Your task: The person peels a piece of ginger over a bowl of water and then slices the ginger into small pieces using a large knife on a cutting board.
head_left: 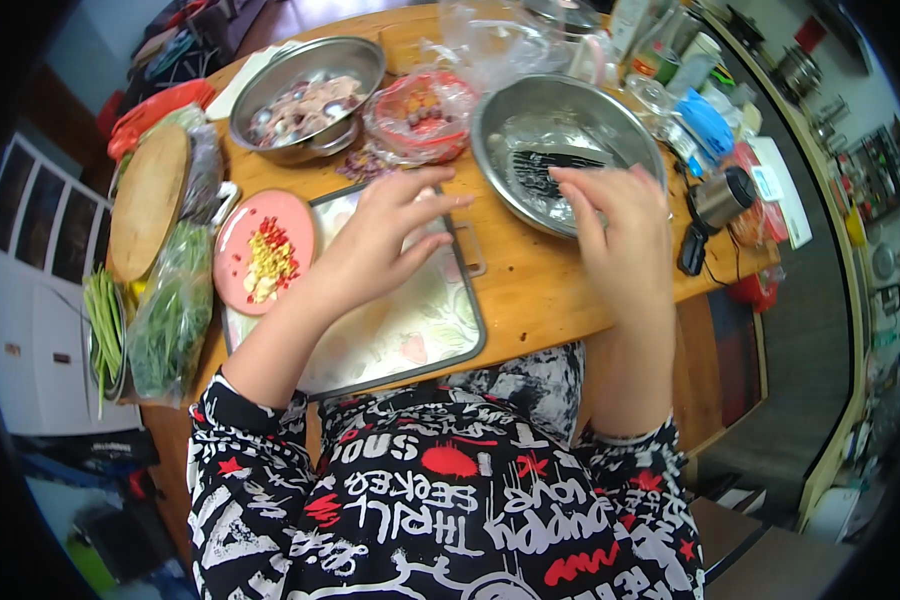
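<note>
My left hand (397, 229) hovers over a patterned cutting board (390, 330) with a dark rim, its fingers apart and nothing in them. My right hand (619, 225), somewhat blurred, is above the near right rim of a large steel basin (487, 161); whether its fingertips pinch something cannot be told. Inside the basin lie a dark, striped piece (544, 169) and something clear and shiny. Left of the board, a pink plate (232, 225) carries chopped red and pale yellow bits. Behind it stands a steel pot (371, 64) with pieces of raw meat.
A red plastic bag (420, 142) stands between pot and basin, beside onion-like skins. Far left are a round wooden board (150, 202), bagged greens (169, 322) and green stalks (105, 322). On the right are a steel-and-black appliance (724, 199), a white scale (780, 187) and bottles.
</note>
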`<state>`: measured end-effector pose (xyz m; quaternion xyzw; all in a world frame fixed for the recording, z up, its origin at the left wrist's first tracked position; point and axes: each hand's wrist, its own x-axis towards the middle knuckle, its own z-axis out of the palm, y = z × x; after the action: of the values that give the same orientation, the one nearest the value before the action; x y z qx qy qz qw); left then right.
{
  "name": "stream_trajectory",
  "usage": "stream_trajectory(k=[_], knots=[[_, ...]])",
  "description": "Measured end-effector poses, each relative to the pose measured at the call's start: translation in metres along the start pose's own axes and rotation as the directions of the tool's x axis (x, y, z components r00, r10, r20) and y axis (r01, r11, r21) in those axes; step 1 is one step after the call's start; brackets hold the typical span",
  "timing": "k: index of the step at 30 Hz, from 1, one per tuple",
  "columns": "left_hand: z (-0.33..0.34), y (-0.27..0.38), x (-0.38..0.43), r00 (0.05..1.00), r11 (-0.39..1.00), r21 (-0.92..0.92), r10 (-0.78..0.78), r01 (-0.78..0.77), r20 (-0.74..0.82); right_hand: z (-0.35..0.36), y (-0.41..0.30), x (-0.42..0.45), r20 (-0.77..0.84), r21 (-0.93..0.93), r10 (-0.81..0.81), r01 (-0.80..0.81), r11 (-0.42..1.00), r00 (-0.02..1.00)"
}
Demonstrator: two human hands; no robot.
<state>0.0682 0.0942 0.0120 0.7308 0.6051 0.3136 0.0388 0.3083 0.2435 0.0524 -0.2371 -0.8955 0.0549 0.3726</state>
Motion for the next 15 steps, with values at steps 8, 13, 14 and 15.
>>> stream_trajectory(k=[8,13,14,15], knots=[[0.009,-0.011,-0.103,0.975,0.996,-0.086,0.004,0.015,0.223,0.045,-0.085,-0.041,0.289,0.261,-0.118,0.041,0.965,0.95],[0.017,-0.035,-0.108,0.982,0.975,-0.221,0.063,-0.023,0.179,0.042,-0.133,0.001,0.359,0.923,-0.067,-0.365,-0.121,0.931],[0.024,-0.042,-0.107,0.977,0.954,-0.3,0.061,0.003,0.205,0.045,-0.138,0.014,0.273,0.901,-0.191,-0.32,-0.292,0.943],[0.035,-0.048,-0.098,0.972,0.946,-0.323,0.105,-0.032,0.211,0.042,-0.144,0.027,0.133,0.884,-0.268,-0.237,-0.403,0.954]])
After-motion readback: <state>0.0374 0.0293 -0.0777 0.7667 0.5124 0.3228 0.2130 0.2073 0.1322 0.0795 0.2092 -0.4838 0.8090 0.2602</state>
